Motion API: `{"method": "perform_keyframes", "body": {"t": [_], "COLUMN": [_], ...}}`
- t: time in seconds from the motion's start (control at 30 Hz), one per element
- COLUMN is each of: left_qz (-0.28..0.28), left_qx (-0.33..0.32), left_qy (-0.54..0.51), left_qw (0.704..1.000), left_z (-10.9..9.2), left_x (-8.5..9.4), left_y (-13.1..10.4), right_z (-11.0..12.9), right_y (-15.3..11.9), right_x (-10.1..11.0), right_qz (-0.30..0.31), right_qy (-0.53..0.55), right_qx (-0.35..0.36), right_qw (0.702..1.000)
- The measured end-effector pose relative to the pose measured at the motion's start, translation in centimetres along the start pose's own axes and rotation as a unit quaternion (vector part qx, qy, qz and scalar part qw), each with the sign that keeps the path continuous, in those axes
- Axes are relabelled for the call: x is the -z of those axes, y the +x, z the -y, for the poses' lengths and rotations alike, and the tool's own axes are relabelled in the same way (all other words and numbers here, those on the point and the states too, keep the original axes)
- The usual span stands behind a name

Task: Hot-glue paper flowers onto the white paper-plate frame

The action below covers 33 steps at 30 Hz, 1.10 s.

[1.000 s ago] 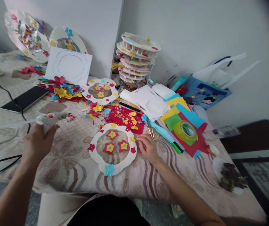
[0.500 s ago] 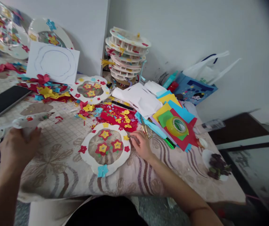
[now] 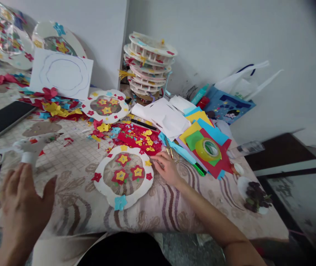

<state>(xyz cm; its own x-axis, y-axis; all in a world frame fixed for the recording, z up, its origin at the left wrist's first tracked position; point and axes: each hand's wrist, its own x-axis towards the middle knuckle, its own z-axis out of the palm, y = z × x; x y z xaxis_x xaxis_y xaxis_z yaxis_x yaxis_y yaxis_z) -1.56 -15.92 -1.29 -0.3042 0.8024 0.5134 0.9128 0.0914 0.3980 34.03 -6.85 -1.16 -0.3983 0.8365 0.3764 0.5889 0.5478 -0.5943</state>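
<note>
A white scalloped ring [image 3: 102, 191] with a clear centre lies in front of me, decorated with red, yellow and blue paper flowers. My right hand [image 3: 169, 170] rests at the ring's right edge, beside a small yellow flower [image 3: 148, 163]. Its fingers are stretched out, their tips at the rim, thumb a little apart. A white glue gun [image 3: 30, 147] lies on the table at the left, its nozzle pointing right. My left hand [image 3: 26, 201] is just in front of the glue gun's handle, fingers spread and holding nothing. Gold-handled scissors [image 3: 172, 153] lie behind my right hand.
Behind the ring are cut paper flowers on red paper [image 3: 140, 137] and a second decorated ring [image 3: 93, 111]. A phone [image 3: 7, 117] lies left. Coloured paper with a tape roll [image 3: 208, 149] lies right. Stacked rings [image 3: 149, 66] and a blue bag [image 3: 227, 105] stand at the back.
My left hand has let go of the glue gun and drawn back towards me, its fingers spreading. The right hand stays by the ring with hardly any movement.
</note>
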Motion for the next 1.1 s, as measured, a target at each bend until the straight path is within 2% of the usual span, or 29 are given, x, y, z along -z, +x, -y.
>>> {"method": "perform_keyframes", "body": {"t": [0.1, 0.2, 0.37, 0.47, 0.6, 0.73, 0.83, 1.1], "left_qz": [0.007, 0.07, 0.174, 0.223, 0.274, 0.32, 0.317, 0.246], "left_qx": [-0.056, -0.133, -0.255, -0.303, -0.348, -0.39, -0.415, -0.441], "left_qy": [-0.042, -0.084, -0.146, -0.162, -0.165, -0.143, -0.121, -0.075], "left_qw": [0.998, 0.985, 0.94, 0.912, 0.881, 0.851, 0.844, 0.86], "left_z": [-2.2, -4.8, -9.2, -11.4, -13.2, -14.1, -14.4, -14.2], "left_x": [-0.4, -1.3, -3.3, -4.4, -5.8, -6.6, -6.6, -6.9], "left_y": [-0.6, -0.9, -0.6, -0.2, 0.6, 1.2, 1.2, -0.1], "right_z": [0.0, 0.0, -0.2, -0.3, -0.3, -0.2, -0.1, -0.1], "right_y": [-0.2, -0.2, -0.1, -0.2, -0.6, -1.2, -1.3, -1.5], "right_x": [-0.3, -0.5, -0.7, -0.5, -0.3, -0.1, -0.1, -0.2], "right_qz": [0.002, 0.015, 0.033, 0.025, -0.012, -0.019, -0.018, 0.002], "right_qy": [-0.01, -0.011, -0.014, -0.006, -0.005, -0.002, 0.001, -0.003], "right_qx": [0.004, 0.005, 0.028, 0.036, 0.043, 0.044, 0.035, 0.045], "right_qw": [1.0, 1.0, 0.999, 0.999, 0.999, 0.999, 0.999, 0.999]}}
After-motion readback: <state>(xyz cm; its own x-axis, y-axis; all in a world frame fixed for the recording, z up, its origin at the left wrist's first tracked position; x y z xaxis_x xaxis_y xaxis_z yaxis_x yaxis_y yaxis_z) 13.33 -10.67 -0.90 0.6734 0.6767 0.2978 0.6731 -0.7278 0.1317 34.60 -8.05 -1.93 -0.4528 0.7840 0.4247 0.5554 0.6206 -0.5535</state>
